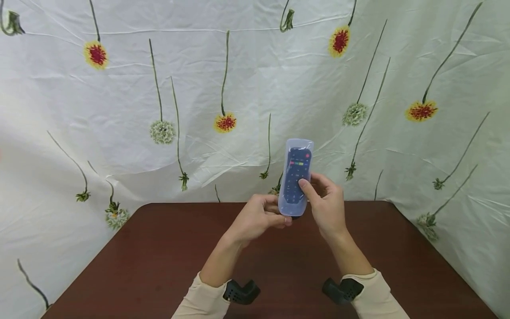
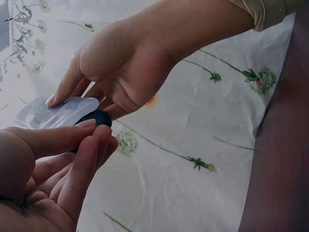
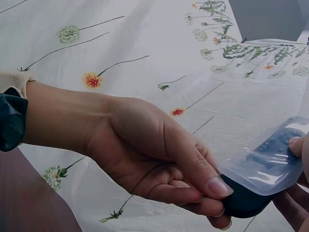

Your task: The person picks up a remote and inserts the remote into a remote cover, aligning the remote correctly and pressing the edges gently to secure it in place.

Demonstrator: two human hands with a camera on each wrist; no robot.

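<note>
A dark remote control (image 1: pixel 298 170) with small coloured buttons stands nearly upright above the table, inside a translucent sleeve (image 1: pixel 300 143). My right hand (image 1: pixel 330 206) holds the sleeved remote from the right, thumb across its front. At the lower end, my left hand (image 1: pixel 255 219) pinches the dark bottom of the remote that sticks out of the sleeve. The right wrist view shows this bare dark end (image 3: pixel 245 200) between the left thumb and fingers. In the left wrist view the sleeve (image 2: pixel 58 112) lies between both hands, the remote's buttons not readable there.
A dark reddish-brown table (image 1: pixel 159 257) lies below the hands. Behind it hangs a white cloth (image 1: pixel 199 88) printed with flowers, which also runs down both sides. Black wrist-worn devices (image 1: pixel 241 292) sit on both beige sleeves.
</note>
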